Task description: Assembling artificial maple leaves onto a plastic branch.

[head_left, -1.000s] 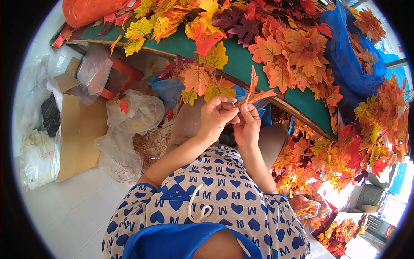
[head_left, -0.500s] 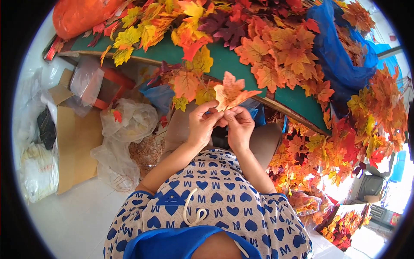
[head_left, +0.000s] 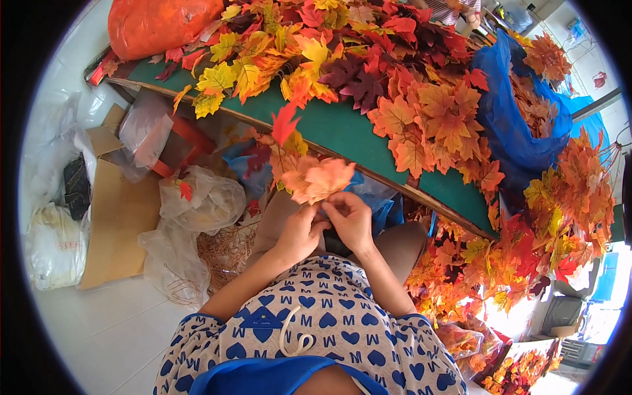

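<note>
Both hands meet in front of the person's chest, just above the lap, and close together on a cluster of pale orange fabric leaves (head_left: 320, 179). The left hand (head_left: 299, 232) is curled with its fingers pinching the base of the cluster from below, and the right hand (head_left: 349, 220) is closed beside it, thumb and fingertips gripping the same stem end, so the two hands touch each other. The leaves fan upward from the fingertips, and a single red leaf (head_left: 283, 123) stands up just above and to the left of them. Beyond the hands runs the green tabletop (head_left: 342, 131), slanting away to the right and heaped with red, orange and yellow leaves (head_left: 408, 72). A blue bag (head_left: 520, 125) full of leaves lies on the tabletop far to the right of the hands, and an orange bag (head_left: 158, 23) sits at its far left end. To the left of the hands, on the floor, are clear plastic bags (head_left: 197, 204) and a flattened cardboard box (head_left: 118, 210). More leaves (head_left: 513, 263) pile up to the right of the right forearm.
</note>
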A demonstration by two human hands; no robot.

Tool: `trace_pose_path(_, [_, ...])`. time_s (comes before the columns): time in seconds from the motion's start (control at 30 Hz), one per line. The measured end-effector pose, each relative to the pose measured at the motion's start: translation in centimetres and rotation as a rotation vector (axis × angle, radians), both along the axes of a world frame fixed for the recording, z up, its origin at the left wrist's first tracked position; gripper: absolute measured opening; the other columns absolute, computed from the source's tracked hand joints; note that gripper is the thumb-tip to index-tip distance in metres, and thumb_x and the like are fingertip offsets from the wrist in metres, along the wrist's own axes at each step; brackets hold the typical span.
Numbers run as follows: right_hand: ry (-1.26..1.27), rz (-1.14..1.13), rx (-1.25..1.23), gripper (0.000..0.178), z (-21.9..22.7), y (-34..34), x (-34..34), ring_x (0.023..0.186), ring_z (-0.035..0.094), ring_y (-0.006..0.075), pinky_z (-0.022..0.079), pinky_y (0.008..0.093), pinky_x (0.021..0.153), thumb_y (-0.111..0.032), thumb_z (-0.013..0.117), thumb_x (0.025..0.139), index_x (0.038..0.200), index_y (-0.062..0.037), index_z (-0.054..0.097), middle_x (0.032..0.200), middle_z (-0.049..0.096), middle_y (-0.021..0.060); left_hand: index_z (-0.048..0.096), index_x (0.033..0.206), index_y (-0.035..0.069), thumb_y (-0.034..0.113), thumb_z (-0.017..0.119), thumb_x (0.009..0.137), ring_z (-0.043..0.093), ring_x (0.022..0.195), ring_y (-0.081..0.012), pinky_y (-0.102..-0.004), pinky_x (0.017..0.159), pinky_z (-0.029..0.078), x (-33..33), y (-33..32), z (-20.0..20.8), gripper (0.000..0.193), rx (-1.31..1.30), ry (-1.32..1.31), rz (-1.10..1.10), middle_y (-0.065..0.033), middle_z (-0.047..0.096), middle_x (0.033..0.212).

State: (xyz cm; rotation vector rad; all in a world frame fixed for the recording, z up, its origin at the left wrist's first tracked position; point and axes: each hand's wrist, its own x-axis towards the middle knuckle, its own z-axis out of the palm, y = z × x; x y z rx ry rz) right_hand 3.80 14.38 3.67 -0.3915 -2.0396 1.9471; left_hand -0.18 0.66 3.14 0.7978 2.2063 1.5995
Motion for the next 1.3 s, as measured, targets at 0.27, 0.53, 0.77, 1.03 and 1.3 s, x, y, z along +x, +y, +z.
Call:
trace_pose_path(0.27, [0.411, -0.163, 1.09, 0.016, 8.5, 8.5, -9.6, 0.079, 0.059, 0.0354, 0.05, 0.0422, 0.065, 0.002, 0.052, 0.077, 0.091, -0.0029, 0.058, 0.087, 0.058, 0.0179, 0.064, 0.103, 0.007, 0.002, 0.064, 0.076, 0.06, 0.07, -0.0307, -0.038, 0.062, 0.049, -2.6, -2.6, -1.3, 0.027, -0.245, 0.366, 0.105, -0.0146, 0.057, 0.082])
trace_pose_path(0.53, [0.063, -0.041, 1.92, 0.01, 10.2, 17.3, -18.3, 0.089, 0.056, 0.0279, 0.053, 0.0356, 0.069, -0.005, 0.056, 0.077, 0.086, -0.0018, 0.058, 0.093, 0.052, 0.0098, 0.065, 0.099, 0.003, -0.004, 0.066, 0.073, 0.057, 0.07, -0.0295, -0.0354, 0.063, 0.048, -4.5, -3.1, 1.3, 0.027, -0.152, 0.41, 0.107, -0.013, 0.052, 0.081])
trace_pose_path(0.77, [0.378, -0.578, 1.032, 0.014, 14.2, 20.7, -13.7, 0.078, 0.064, 0.0239, 0.05, 0.0316, 0.07, -0.007, 0.068, 0.075, 0.088, -0.0022, 0.07, 0.082, 0.067, 0.0134, 0.061, 0.101, -0.003, -0.003, 0.06, 0.082, 0.063, 0.072, -0.0186, -0.026, 0.065, 0.051, -5.0, -2.3, 2.4, 0.018, 0.145, 0.055, 0.186, -0.0087, 0.06, 0.085])
trace_pose_path(1.03, [0.265, -0.258, -0.212, 0.006, 7.1, 5.4, -2.7, 0.074, 0.065, 0.0193, 0.054, 0.0303, 0.066, -0.003, 0.066, 0.082, 0.082, 0.0032, 0.065, 0.084, 0.065, 0.0093, 0.058, 0.102, 0.001, 0.004, 0.058, 0.088, 0.062, 0.072, -0.0123, -0.0243, 0.067, 0.053, -2.8, 0.8, 2.4, 0.014, 0.679, -0.751, 0.191, -0.004, 0.061, 0.085])
trace_pose_path(1.3, [0.174, -0.249, -0.665, 0.004, 0.9, -1.2, -0.6, 0.076, 0.061, 0.0116, 0.052, 0.0236, 0.067, 0.0, 0.063, 0.084, 0.088, 0.0019, 0.061, 0.093, 0.063, 0.0067, 0.056, 0.105, -0.003, -0.001, 0.058, 0.086, 0.062, 0.069, -0.0124, -0.0241, 0.064, 0.054, -1.1, 2.2, 2.6, 0.019, 0.73, -0.682, 0.165, -0.0067, 0.061, 0.085])
